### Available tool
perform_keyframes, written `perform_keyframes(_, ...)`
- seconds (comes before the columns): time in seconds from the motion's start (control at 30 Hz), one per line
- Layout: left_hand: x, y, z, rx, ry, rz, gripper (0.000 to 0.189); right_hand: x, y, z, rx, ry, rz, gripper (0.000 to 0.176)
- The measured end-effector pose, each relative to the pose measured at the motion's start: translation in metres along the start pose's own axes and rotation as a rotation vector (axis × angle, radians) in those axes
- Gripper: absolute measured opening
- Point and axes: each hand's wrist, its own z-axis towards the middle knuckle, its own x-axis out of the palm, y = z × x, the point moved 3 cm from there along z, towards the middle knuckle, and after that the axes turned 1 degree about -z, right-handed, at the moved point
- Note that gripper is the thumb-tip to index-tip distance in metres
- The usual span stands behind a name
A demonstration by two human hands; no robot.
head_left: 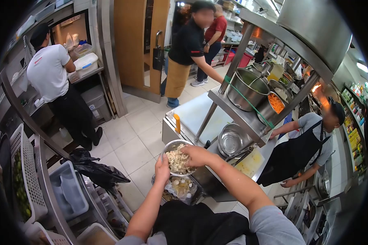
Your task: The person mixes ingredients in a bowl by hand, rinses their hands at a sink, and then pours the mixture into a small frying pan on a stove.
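Note:
A metal bowl [171,143] of pale, shredded food [176,160] is in front of me, tilted slightly. My left hand [162,169] is closed on its left rim, the thumb on the near side. My right hand [196,156] reaches over the right rim, its fingers curled into the shredded food; the fingertips are partly hidden. What the food is I cannot make out exactly. Below the bowl is a clear plastic bag [180,188] with pale and yellowish scraps, in a bin-like holder.
A steel counter on the right bears a white cutting board [200,112], an empty metal bowl [233,140] and a yellow-handled tool [177,123]. Pots [248,87] stand on a shelf above. Co-workers stand left, ahead and right. Crates [32,175] and a grey tub [69,190] line the left.

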Motion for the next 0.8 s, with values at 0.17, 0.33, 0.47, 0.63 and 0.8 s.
perform_keyframes(0.17, 0.012, -0.001, -0.012, 0.053, 0.055, 0.021, 0.044, 0.043, -0.014, 0.008, 0.181, -0.107, 0.054, 0.076)
perform_keyframes(0.33, -0.002, 0.018, -0.011, -0.059, 0.048, -0.011, 0.046, 0.03, 0.015, -0.01, 0.183, -0.198, -0.139, 0.058)
perform_keyframes(0.47, -0.013, 0.027, -0.006, -0.006, 0.041, 0.02, 0.048, 0.011, 0.011, -0.018, -0.055, 0.032, 0.189, 0.064)
perform_keyframes(0.63, 0.007, 0.002, -0.022, -0.073, 0.167, -0.054, 0.047, 0.03, -0.005, -0.018, 0.024, -0.075, 0.072, 0.062)
perform_keyframes(0.8, 0.008, 0.018, -0.02, -0.257, 0.152, -0.019, 0.045, 0.045, 0.003, -0.028, 0.22, -0.062, 0.027, 0.063)
